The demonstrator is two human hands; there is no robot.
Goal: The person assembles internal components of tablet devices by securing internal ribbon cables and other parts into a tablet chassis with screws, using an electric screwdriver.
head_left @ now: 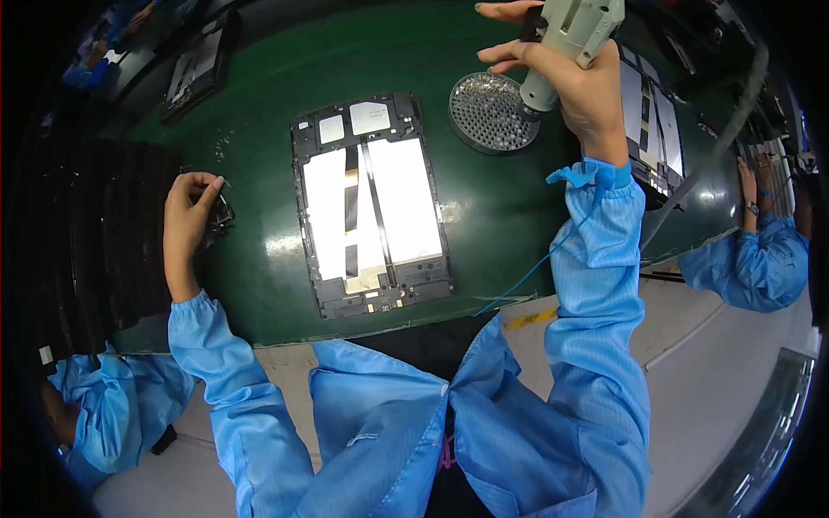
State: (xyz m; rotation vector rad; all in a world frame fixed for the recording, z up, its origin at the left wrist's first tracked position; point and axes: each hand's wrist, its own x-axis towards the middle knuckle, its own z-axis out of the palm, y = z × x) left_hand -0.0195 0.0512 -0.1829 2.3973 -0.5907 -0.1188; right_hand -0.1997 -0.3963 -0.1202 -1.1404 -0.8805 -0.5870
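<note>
My right hand (596, 99) grips a pale grey-green electric screwdriver (574, 30), pointing down at the right rim of a round grey screw tray (473, 143). Small metal screws lie in and over the tray's many holes. My left hand (186, 216) has thumb and forefinger pinched together; what they hold, if anything, is too small to make out. A small dark part (224, 212) shows beside those fingers. Between my hands an opened tablet (328, 207) lies on the green mat, with its white battery panels and dark ribbon strips exposed.
Dark panels (95, 233) stand in a row at the left. Another opened tablet (661, 129) lies at the right, and a dark device (194, 69) at the far left. A grey cable (725, 134) crosses the right side. Co-workers' blue sleeves (751, 268) appear at both sides.
</note>
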